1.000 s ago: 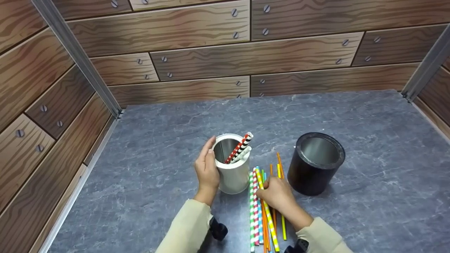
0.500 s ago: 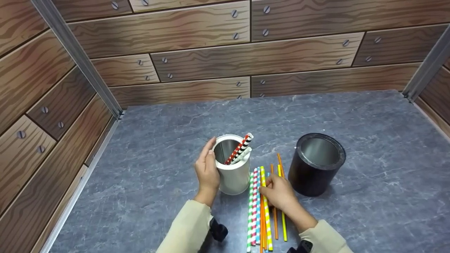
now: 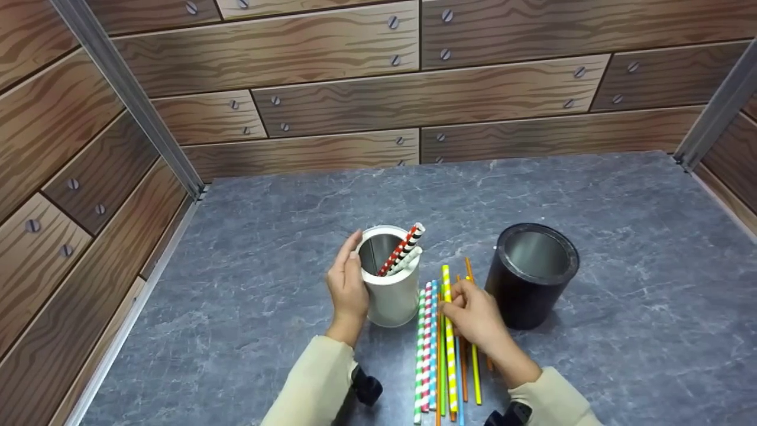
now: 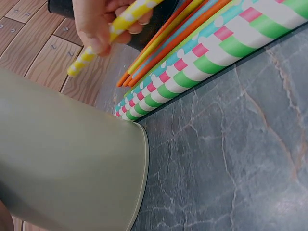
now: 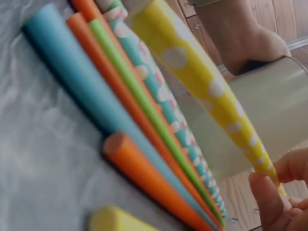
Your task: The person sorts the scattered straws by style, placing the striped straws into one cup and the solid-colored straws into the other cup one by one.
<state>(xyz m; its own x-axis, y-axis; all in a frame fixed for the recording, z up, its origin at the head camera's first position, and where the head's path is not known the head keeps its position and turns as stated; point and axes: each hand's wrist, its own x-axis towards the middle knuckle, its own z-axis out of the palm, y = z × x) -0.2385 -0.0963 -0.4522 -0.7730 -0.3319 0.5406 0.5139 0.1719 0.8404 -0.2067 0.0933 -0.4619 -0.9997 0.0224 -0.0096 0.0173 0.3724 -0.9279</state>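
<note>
My left hand [image 3: 348, 290] holds the left side of an upright white canister [image 3: 393, 305]. Inside it lean a red dotted straw [image 3: 397, 255], a black-and-white striped straw [image 3: 417, 235] and a pale straw [image 3: 409, 258]. Between thumb and fingers, my right hand [image 3: 479, 313] pinches a yellow paper straw with white dots [image 5: 216, 91], raised at a slant over the other straws. Side by side below it lie a green-striped straw [image 4: 207, 66], a pink-striped straw [image 3: 426, 349] and a blue dotted straw [image 3: 433, 337]. Several thin plain straws, including a blue one [image 5: 82, 62], lie beside them.
A black canister [image 3: 526, 296] stands upright just right of my right hand. Wood-patterned panels [image 3: 331, 106] enclose the grey marbled table [image 3: 284, 236] at the back and sides. A thin yellow straw [image 3: 476, 378] lies at the right of the row.
My right hand has separated the yellow dotted straw from the bundle and lifted it, its far end now higher in view. The thin straws have spread. My left hand and both canisters stay put.
</note>
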